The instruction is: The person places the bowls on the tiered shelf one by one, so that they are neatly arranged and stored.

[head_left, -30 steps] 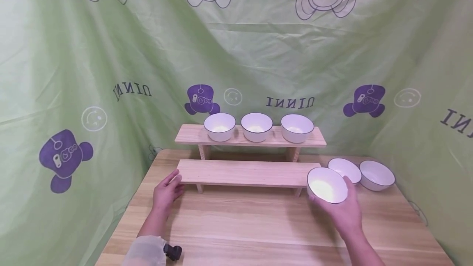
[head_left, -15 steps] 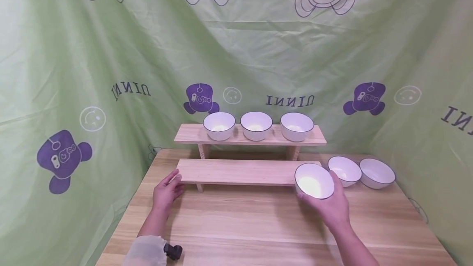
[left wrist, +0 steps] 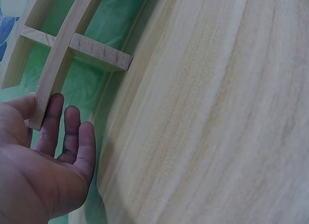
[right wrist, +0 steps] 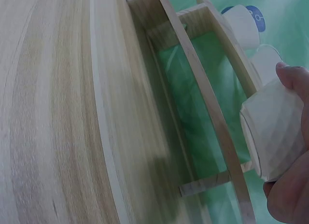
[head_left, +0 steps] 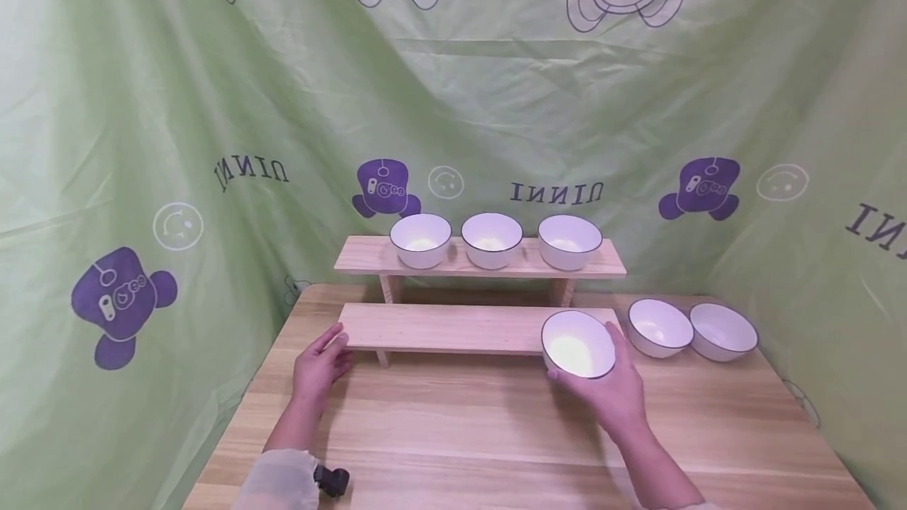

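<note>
My right hand (head_left: 615,396) grips a white bowl (head_left: 577,343) with a dark rim, thumb and fingers spread round its sides. The bowl is raised over the right end of the lower shelf (head_left: 439,329) of a two-tier wooden stand, its mouth tipped towards me. In the right wrist view, the faceted outside of the bowl (right wrist: 277,130) shows beside the fingers. My left hand (head_left: 317,368) pinches the left end of that lower shelf. The left wrist view shows the shelf end (left wrist: 43,105) between thumb and index finger, the other fingers loosely bent below.
Three similar bowls (head_left: 492,241) stand in a row on the upper shelf (head_left: 361,255). Two more bowls, one nearer (head_left: 659,329) and one farther right (head_left: 723,333), sit on the wooden table (head_left: 453,431) right of the stand. A green printed curtain (head_left: 453,101) hangs behind and at both sides.
My right hand has carried the bowl leftwards, away from the two bowls on the table, to over the lower shelf's right end. My left hand stays at the shelf's left end.
</note>
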